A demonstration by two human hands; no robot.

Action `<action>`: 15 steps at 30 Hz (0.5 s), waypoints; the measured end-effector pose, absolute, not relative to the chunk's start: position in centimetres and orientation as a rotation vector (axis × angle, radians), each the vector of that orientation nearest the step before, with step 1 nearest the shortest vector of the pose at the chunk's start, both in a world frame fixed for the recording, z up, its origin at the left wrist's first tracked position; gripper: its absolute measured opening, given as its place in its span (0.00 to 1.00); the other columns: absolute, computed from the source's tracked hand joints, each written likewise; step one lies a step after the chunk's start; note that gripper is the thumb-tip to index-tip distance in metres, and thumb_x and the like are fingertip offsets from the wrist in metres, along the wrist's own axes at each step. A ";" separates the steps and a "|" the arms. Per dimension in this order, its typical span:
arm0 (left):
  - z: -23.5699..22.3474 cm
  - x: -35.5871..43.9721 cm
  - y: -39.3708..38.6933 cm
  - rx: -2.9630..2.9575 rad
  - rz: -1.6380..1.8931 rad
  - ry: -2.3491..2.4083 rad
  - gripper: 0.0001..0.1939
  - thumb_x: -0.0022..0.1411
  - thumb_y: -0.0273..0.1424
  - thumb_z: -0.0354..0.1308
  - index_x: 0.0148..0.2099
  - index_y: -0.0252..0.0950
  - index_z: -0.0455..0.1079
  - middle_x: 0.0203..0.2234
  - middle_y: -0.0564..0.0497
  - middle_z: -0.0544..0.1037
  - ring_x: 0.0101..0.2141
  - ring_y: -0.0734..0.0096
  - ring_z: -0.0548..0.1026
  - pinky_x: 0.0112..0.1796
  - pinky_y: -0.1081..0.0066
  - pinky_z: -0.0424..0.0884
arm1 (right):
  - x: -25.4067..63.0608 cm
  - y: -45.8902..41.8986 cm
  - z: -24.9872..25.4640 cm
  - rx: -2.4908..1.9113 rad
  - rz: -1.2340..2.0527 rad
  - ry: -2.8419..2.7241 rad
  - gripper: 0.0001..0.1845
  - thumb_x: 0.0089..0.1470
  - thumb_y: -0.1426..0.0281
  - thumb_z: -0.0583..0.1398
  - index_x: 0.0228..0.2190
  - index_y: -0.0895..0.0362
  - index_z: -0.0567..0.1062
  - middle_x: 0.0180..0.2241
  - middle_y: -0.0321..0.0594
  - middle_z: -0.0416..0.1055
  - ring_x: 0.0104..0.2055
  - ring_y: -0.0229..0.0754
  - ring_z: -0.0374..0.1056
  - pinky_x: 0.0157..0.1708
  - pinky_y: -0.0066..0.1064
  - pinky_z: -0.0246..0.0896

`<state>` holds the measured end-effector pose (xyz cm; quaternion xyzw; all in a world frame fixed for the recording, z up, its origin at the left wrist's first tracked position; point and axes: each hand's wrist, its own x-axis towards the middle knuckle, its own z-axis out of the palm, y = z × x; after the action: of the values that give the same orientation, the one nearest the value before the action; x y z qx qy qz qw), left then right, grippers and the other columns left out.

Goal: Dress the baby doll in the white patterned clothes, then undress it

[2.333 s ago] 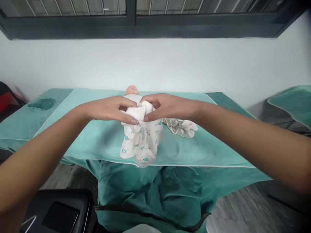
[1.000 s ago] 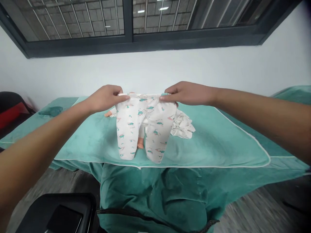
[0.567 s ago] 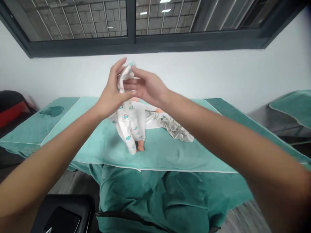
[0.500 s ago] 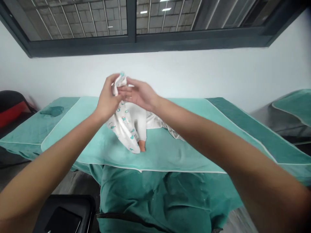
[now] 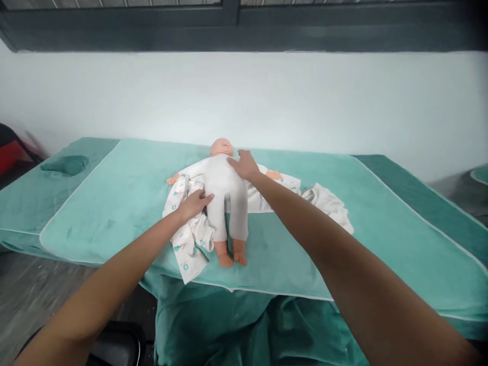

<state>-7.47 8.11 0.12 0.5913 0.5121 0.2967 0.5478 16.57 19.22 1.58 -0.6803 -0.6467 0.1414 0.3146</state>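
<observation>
Window (image 5: 118, 31) sliced off by the top edge, right hand (image 5: 245, 165) covering one shoulder of the doll (image 5: 224, 175), left hand (image 5: 194, 204) screening some of its hip, prints on the pants (image 5: 186, 251) too tiny to make out, dark chair (image 5: 116, 345) cut at the bottom.

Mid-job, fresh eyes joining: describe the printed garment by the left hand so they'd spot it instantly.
Below the dark window frame, find the white-bodied doll on the pale green sheet. The printed garment lies rumpled left of the doll in view, partly hidden by the left hand. Unlike the pale bundle at right, it shows teal figures and reaches the sheet's front edge.
</observation>
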 end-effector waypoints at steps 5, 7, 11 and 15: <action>0.5 -4.5 9.2 1.066 0.688 1.015 0.31 0.58 0.49 0.65 0.58 0.37 0.69 0.51 0.41 0.80 0.47 0.55 0.80 0.40 0.64 0.78 | 18.2 23.1 0.7 -1.809 0.644 -1.766 0.43 0.60 0.44 0.54 0.63 0.63 0.61 0.56 0.58 0.72 0.58 0.60 0.68 0.58 0.46 0.60; 0.8 -4.3 9.6 1.041 0.705 1.051 0.32 0.57 0.49 0.66 0.58 0.35 0.69 0.51 0.39 0.80 0.46 0.55 0.80 0.39 0.65 0.78 | 18.1 24.2 1.1 -1.787 0.680 -1.809 0.43 0.58 0.39 0.54 0.59 0.61 0.67 0.57 0.58 0.72 0.58 0.61 0.68 0.56 0.46 0.61; 2.9 -6.3 11.2 1.014 0.771 1.071 0.32 0.59 0.47 0.64 0.57 0.28 0.70 0.49 0.34 0.80 0.41 0.58 0.81 0.37 0.67 0.76 | 16.4 26.6 3.2 -1.700 0.737 -1.870 0.43 0.56 0.37 0.54 0.54 0.60 0.73 0.57 0.58 0.72 0.57 0.62 0.68 0.56 0.48 0.63; 5.5 -11.6 13.6 0.986 0.868 1.055 0.28 0.60 0.44 0.63 0.54 0.25 0.71 0.43 0.34 0.81 0.35 0.60 0.81 0.38 0.63 0.77 | 11.5 29.5 5.4 -1.560 0.730 -1.925 0.42 0.58 0.38 0.53 0.54 0.61 0.73 0.57 0.57 0.72 0.58 0.61 0.68 0.57 0.48 0.63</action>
<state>-11.61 13.57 5.50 0.4369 0.4673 0.3844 0.6656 11.52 29.51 5.36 -0.5804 -0.7165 0.2717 0.2755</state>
